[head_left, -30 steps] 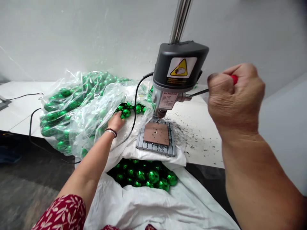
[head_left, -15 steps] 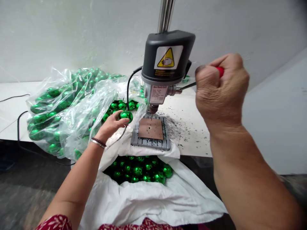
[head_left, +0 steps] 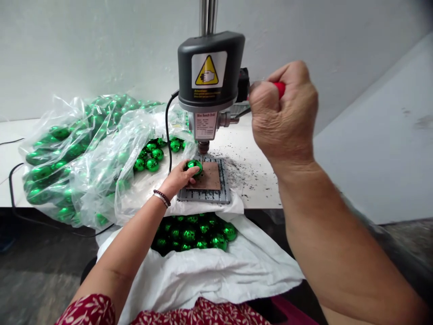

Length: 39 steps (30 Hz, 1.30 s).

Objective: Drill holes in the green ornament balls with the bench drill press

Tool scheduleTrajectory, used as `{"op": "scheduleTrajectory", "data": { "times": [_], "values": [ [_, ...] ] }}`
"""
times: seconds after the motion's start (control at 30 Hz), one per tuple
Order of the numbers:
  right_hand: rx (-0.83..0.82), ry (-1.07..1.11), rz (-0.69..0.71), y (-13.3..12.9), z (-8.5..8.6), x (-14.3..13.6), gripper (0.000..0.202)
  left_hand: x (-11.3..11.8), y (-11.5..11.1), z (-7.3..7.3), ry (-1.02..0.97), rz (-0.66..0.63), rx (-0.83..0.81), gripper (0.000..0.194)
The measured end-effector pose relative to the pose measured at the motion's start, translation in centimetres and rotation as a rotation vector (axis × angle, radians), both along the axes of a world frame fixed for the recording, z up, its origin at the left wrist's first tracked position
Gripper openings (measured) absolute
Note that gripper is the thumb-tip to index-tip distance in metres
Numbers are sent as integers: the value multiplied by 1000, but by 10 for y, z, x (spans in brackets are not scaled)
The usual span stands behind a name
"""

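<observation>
Since the earlier frames, the left hand has carried a green ball away from the plastic bag and over to the bench drill; half a second ago the ball was still left of the drill's base. It is now right below the drill's chuck, over the left part of the brown plate on that base. The left hand's thumb and fingers close around the ball's near and left side, some fingers hidden behind it. The thin bit is hard to make out, and whether it touches the ball cannot be told. The hole in the plate is hard to find beside the ball.

The right hand, right of the drill, is a fist around the red knob of its lever; most of the knob is covered, and the right forearm runs out of view.

Left of the drill, the clear plastic bag holds many more balls, blurred by its folds, with loose ones at its mouth. In front of and below the drill, a white sack holds others, its depth in shadow. The drill's column is cut off at the top. Dark shavings lie right of the base.
</observation>
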State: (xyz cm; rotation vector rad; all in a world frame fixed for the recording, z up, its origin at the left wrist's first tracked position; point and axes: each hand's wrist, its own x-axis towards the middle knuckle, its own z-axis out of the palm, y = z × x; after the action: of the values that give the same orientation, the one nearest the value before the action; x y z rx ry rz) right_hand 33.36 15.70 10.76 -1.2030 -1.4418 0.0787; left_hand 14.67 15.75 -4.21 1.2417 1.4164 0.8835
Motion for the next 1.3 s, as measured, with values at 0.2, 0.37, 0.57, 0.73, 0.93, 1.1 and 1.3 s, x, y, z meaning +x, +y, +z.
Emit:
{"op": "scheduleTrajectory", "data": {
  "times": [0.2,0.37,0.57,0.73,0.93,1.1,1.3],
  "values": [
    [-54,7,-21,-6,6,-3,28,7,0,4,206,-11,-1,61],
    [-74,30,-22,-6,7,-4,31,11,-1,9,354,-31,41,59],
    [37,-3,10,-2,2,-1,30,17,1,8,568,-85,209,60],
    [-3,1,-6,-2,-1,1,26,19,3,-2,481,-104,228,58],
    [140,-29,24,-5,-26,7,16,19,2,-8,437,-83,228,56],
    [203,-10,0,-8,-42,6,8,19,1,-4,470,-76,225,55],
    [210,9,0,-11,-49,5,11,19,1,-5,423,-70,205,55]
  ]
}}
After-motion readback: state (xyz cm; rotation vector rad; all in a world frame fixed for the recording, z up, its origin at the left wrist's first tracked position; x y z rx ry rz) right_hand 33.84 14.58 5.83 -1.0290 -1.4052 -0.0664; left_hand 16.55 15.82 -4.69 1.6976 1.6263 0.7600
